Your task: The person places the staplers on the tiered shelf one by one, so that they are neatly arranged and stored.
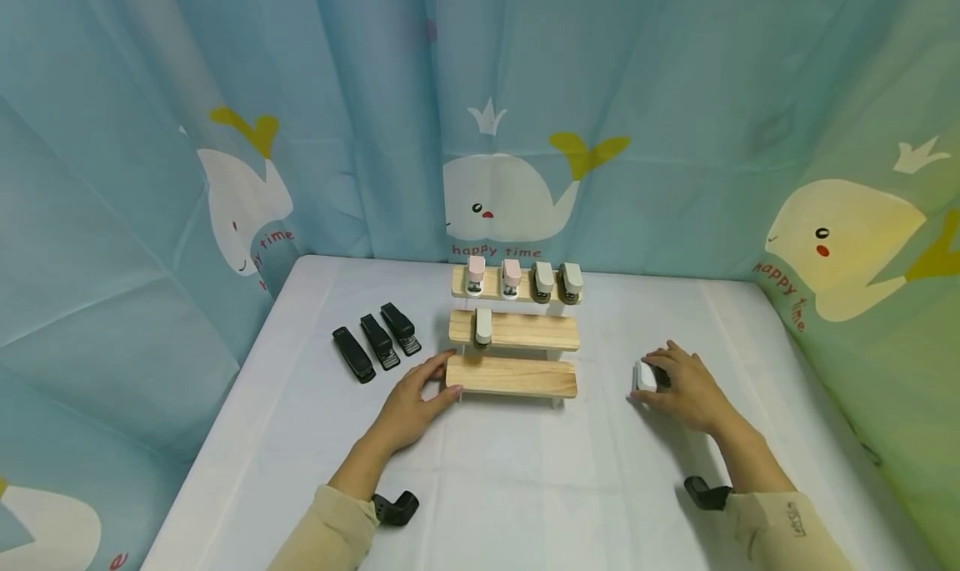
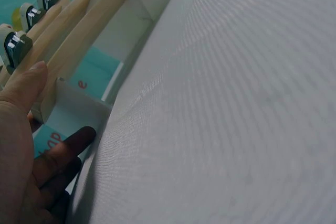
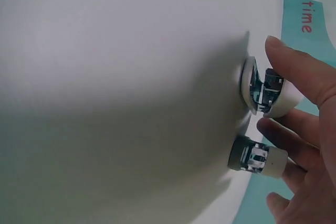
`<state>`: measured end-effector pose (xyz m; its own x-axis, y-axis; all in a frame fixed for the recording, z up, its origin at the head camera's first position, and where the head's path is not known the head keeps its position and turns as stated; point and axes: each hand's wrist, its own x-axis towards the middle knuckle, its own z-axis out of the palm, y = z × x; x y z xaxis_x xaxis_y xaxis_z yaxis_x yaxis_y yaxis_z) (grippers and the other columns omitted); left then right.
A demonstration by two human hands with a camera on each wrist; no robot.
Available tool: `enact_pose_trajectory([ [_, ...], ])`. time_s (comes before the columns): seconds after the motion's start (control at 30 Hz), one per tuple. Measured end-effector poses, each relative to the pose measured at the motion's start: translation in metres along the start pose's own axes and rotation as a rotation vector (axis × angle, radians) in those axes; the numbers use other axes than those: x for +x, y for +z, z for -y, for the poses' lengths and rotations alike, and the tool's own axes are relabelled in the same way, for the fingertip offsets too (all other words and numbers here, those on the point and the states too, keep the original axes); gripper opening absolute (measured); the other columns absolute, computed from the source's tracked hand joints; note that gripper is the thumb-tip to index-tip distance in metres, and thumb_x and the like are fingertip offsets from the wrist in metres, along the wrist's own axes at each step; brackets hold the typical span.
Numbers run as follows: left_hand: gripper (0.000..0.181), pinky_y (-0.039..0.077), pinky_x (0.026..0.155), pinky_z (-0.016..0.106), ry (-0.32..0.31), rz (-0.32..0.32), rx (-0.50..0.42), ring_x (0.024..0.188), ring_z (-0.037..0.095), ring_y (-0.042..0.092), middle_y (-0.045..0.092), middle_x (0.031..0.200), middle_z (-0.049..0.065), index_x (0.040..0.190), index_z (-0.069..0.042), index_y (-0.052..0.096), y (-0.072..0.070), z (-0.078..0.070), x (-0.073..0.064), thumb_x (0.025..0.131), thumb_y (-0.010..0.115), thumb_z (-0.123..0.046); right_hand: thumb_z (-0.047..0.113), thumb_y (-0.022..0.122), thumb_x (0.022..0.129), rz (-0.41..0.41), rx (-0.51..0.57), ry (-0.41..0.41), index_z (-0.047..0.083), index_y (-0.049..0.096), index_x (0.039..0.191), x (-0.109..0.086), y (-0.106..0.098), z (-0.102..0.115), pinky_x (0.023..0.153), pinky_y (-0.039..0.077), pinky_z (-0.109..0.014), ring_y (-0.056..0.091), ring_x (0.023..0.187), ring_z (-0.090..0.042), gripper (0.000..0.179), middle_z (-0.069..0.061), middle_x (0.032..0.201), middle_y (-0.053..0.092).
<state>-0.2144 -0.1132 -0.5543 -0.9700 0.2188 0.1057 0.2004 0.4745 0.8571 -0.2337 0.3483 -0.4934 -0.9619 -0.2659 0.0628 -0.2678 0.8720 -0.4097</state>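
Note:
My left hand (image 1: 408, 404) holds the left end of a three-step wooden stand (image 1: 512, 376), with the thumb (image 2: 37, 74) on the lowest plank and the other fingers beside its white support. At the right, my right hand (image 1: 690, 392) grips a small white stapler (image 1: 646, 377) between thumb and fingers, low over the white table. A second small stapler with a dark base (image 3: 257, 157) is close by, under the same hand's fingers. On the stand's middle step sits a pale stapler (image 1: 483, 328) at the left.
Two pink staplers (image 1: 511, 277) and two grey ones (image 1: 571, 282) stand on the top step. Several black staplers (image 1: 377, 341) lie in a slanted row left of the stand. A blue whale-print curtain (image 1: 375, 179) hangs behind the white table (image 1: 525, 488).

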Motion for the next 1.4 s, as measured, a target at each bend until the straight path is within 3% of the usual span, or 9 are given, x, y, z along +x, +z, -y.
enact_pose_trajectory([
  [0.33,0.065,0.038,0.117,0.059,0.021,-0.005,0.018,0.137,0.028,0.055,0.070,0.124,-0.009,0.154,-0.041,0.045,0.001,0.000,0.000,0.095,0.069,-0.055,0.037,0.088,0.082,-0.018,-0.018,0.023,-0.007,0.062,0.133,-0.001,0.004,0.009,0.118,0.016,-0.076,0.031,0.146,-0.059,0.072,-0.037,0.141,0.054],
  [0.53,0.065,0.037,0.118,0.058,-0.003,0.002,0.017,0.138,0.027,0.054,0.070,0.124,-0.011,0.154,-0.043,0.045,0.002,0.001,0.000,0.095,0.069,-0.057,0.035,0.087,0.083,-0.026,-0.018,0.019,-0.006,0.062,0.133,-0.002,0.006,0.012,0.118,0.017,-0.076,0.034,0.143,-0.060,0.069,-0.039,0.142,0.053],
  [1.07,0.065,0.037,0.119,0.058,-0.008,-0.001,0.001,0.138,0.026,0.054,0.069,0.123,-0.012,0.154,-0.043,0.046,0.002,0.002,-0.001,0.094,0.070,-0.056,0.038,0.082,0.089,-0.012,0.058,0.019,-0.005,0.058,0.140,-0.002,0.003,0.029,0.122,0.014,-0.071,0.035,0.143,-0.060,0.071,-0.037,0.147,0.051],
  [1.4,0.064,0.038,0.118,0.058,-0.009,-0.009,-0.005,0.136,0.026,0.055,0.069,0.122,-0.012,0.152,-0.044,0.048,0.002,0.001,-0.001,0.094,0.071,-0.054,0.039,0.080,0.091,-0.010,0.131,0.038,-0.001,0.055,0.146,-0.006,0.000,0.041,0.112,0.032,-0.074,0.035,0.144,-0.060,0.072,-0.029,0.148,0.054],
])
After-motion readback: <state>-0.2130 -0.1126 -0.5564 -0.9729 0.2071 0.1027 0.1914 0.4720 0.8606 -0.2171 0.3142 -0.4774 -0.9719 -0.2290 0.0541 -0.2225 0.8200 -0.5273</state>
